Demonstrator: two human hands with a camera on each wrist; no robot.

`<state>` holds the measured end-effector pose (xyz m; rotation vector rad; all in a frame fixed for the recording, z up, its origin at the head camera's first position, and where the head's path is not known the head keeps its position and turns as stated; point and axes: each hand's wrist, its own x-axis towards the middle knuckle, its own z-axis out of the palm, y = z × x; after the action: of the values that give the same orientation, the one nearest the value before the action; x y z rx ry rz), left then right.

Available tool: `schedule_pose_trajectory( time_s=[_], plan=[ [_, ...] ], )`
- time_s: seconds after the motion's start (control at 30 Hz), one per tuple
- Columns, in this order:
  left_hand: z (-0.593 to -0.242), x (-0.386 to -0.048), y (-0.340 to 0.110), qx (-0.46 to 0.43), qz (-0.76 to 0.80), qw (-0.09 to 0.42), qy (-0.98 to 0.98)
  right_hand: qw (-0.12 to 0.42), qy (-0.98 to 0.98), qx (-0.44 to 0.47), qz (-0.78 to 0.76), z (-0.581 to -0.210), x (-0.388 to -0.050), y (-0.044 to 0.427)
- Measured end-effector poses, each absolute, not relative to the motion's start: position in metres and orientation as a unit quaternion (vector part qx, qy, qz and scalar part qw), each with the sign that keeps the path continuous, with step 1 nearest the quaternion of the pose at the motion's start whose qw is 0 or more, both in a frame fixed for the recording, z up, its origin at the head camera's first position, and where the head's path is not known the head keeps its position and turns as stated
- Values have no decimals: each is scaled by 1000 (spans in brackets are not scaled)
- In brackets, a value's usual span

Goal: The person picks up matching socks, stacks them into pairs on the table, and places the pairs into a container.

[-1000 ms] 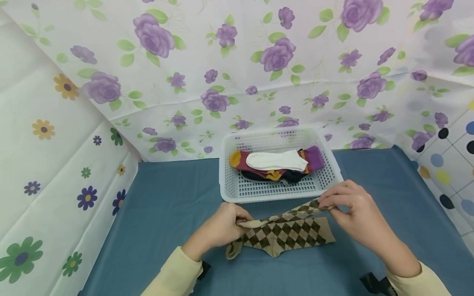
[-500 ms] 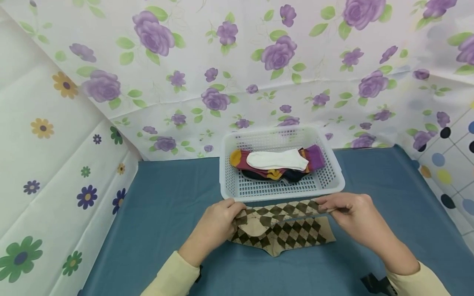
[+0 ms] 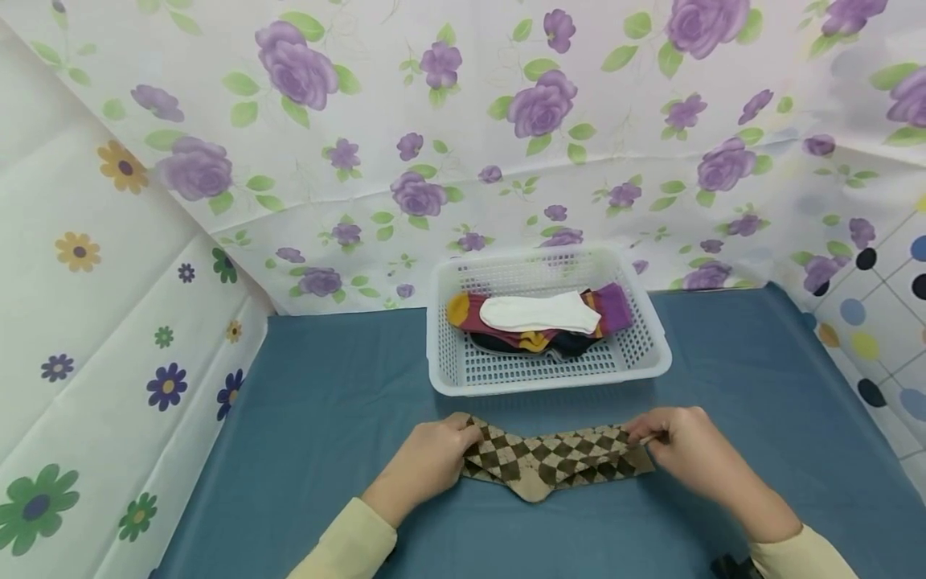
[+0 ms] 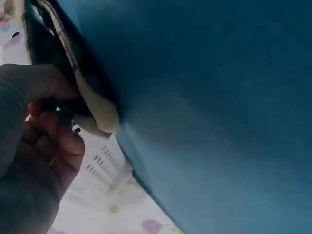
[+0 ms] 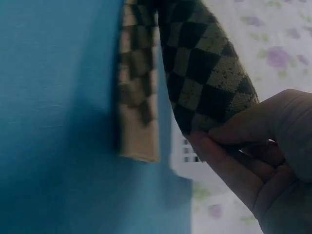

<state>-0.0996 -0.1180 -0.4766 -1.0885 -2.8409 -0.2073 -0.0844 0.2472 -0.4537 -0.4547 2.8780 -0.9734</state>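
Observation:
A beige-and-brown argyle sock (image 3: 531,462) is stretched sideways between my two hands, its plain heel toward me. My left hand (image 3: 432,460) pinches its toe end; in the left wrist view, thumb and fingertips close on the fabric. The cuff end is pinched by my right hand (image 3: 687,449). Beneath lies a matching sock (image 3: 638,461) on the blue cloth, mostly covered, with its cuff showing. The right wrist view shows the held sock (image 5: 209,68) raised at the cuff, apart from the lower sock (image 5: 139,134).
Just beyond the socks stands a white perforated plastic basket (image 3: 550,384). Inside lie a white sock (image 3: 538,312), a maroon, yellow and purple sock (image 3: 616,309) and dark socks (image 3: 571,346). Blue cloth (image 3: 333,402) covers the table; flowered sheets (image 3: 477,112) line the back.
Both hands have brought the held sock down and toward me, over the lower one. Its toe end has been turned and straightened, and the heel has come to point toward me.

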Motion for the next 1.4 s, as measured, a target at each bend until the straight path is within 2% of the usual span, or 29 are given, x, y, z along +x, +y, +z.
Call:
schedule_pose_trajectory(
  time_s=[0.17, 0.3, 0.53, 0.63, 0.77, 0.9, 1.07, 1.4],
  plan=[
    [-476, -103, -130, -272, -165, -74, -945, 89, 930, -127, -334, -467, -87, 251],
    [-473, -103, -137, -190, -229, -116, -948, 108, 918, -110, -366, -470, -87, 252],
    [-483, -106, -134, -36, -277, -71, -958, 94, 927, -37, -362, -473, -85, 246],
    [-485, -107, -133, 0, -293, -71, -954, 84, 931, -18, -354, -475, -85, 241],
    [-487, -108, -133, -2, -301, -80, -950, 87, 929, -14, -360, -474, -84, 239],
    [-488, -108, -133, -17, -295, -68, -953, 101, 926, -11, -363, -471, -85, 240],
    [-485, -105, -134, -28, -305, -54, -951, 94, 926, -10, -366, -463, -85, 243],
    [-456, -94, -135, -19, -442, -33, -896, 83, 928, -8, -363, -423, -82, 250]
  ],
)
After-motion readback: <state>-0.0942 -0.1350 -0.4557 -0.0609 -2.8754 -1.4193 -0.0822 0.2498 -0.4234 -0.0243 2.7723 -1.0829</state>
